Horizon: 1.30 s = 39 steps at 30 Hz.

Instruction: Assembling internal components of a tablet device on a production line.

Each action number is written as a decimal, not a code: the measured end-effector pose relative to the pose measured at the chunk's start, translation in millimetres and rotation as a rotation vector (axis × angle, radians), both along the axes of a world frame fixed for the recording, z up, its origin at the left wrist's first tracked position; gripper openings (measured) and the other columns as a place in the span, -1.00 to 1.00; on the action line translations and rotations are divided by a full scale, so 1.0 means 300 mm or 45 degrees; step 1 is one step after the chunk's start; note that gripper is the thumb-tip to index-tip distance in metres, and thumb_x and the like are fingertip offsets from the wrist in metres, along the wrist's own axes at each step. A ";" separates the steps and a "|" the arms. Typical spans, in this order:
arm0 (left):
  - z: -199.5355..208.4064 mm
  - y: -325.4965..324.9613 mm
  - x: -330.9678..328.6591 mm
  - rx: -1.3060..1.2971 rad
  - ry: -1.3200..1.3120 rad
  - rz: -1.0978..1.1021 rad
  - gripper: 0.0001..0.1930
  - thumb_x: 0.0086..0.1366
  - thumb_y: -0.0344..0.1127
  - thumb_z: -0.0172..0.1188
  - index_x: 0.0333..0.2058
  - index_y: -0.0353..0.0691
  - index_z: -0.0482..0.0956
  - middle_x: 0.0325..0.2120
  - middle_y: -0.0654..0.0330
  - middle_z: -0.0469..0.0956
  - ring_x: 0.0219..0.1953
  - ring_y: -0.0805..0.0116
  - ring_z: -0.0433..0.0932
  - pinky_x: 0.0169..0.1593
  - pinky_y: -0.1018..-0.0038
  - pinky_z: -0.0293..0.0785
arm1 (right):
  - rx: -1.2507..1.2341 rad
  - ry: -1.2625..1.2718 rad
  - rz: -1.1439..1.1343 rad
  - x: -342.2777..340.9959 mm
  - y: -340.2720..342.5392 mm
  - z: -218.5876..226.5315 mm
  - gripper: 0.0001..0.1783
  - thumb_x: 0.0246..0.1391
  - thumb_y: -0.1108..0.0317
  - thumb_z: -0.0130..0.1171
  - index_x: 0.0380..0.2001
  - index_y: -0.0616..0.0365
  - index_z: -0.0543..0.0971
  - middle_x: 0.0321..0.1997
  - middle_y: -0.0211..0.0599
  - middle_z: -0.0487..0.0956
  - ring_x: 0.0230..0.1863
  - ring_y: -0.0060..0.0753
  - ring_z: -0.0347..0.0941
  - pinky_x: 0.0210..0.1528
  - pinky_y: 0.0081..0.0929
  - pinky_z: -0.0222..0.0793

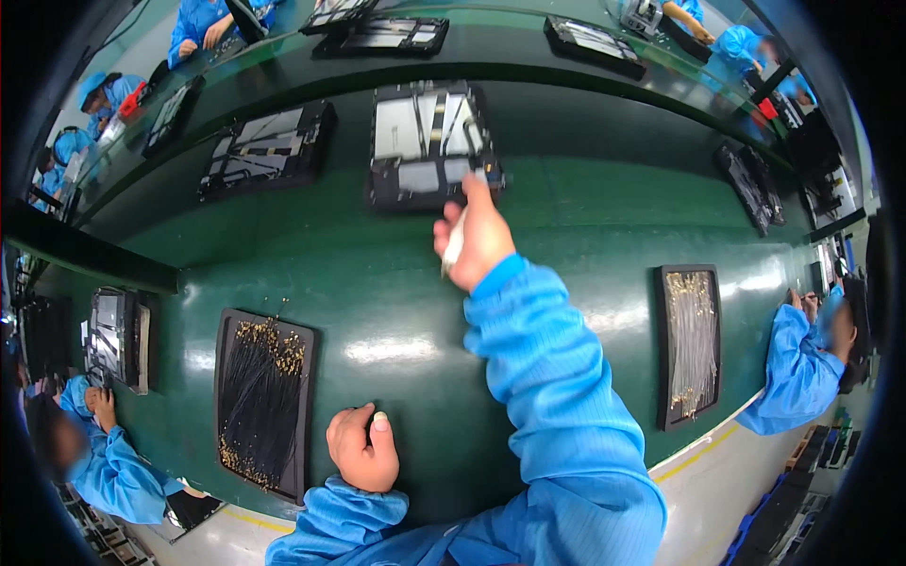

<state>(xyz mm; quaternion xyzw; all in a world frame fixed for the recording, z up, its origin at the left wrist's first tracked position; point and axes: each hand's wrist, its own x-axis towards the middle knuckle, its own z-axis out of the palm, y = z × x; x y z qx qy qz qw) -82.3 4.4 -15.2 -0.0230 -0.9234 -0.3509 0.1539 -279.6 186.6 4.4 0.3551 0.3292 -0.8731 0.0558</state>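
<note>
My right hand (477, 241) reaches forward, its uppermost digit against or over the near edge of a black tray-like frame (415, 193) holding grey-white panels and dark strips. Its other fingers bend to the left, apart from that digit. A narrow white piece (455, 243) lies along them; I cannot tell whether it is a finger covering or a loose thing. My left hand (365, 451) rests near the front of the green table with fingers curled and thumb raised; nothing shows in it. Beside it lies a dark tray (307, 415) of thin black cables (260, 401) with gold-coloured ends.
Right of my arm lies another dark tray (663, 349) with pale cables (692, 344). A similar panel-filled frame (269, 146) sits left of the reached one; black parts (750, 184) lie far right. A raised shelf crosses behind. Co-workers in blue work at both sides and beyond.
</note>
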 end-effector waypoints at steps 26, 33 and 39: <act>0.200 -0.065 0.038 1.398 -1.022 -0.429 -0.33 0.10 -0.36 -0.04 0.09 -0.18 -0.24 -0.18 0.10 0.31 -0.21 0.32 0.36 -0.20 0.40 0.35 | 0.307 0.359 1.865 1.011 -0.125 0.066 -0.37 -0.13 -0.17 -0.15 -0.12 0.10 0.30 -0.51 -0.37 0.39 -0.72 -0.62 0.18 -0.73 -0.69 0.11; 0.124 -0.221 -0.127 -0.229 0.065 0.149 -0.65 0.07 -0.23 -0.01 -0.26 -0.40 0.37 -0.44 -0.06 0.43 -0.34 0.08 0.39 -0.25 0.35 0.27 | 0.429 0.447 2.056 0.949 -0.108 0.025 -0.37 -0.13 -0.18 -0.20 -0.10 0.05 0.29 -0.59 -0.30 0.37 -0.71 -0.59 0.21 -0.69 -0.62 0.18; 0.017 -0.451 -0.157 -0.575 -0.211 0.299 -0.70 0.06 -0.13 -0.05 -0.34 -0.20 0.47 -0.46 0.00 0.45 -0.34 0.02 0.38 -0.22 0.29 0.26 | 0.453 0.497 2.266 0.876 -0.073 0.064 -0.40 -0.11 -0.16 -0.21 -0.12 0.08 0.30 -0.48 -0.35 0.39 -0.67 -0.59 0.23 -0.65 -0.60 0.20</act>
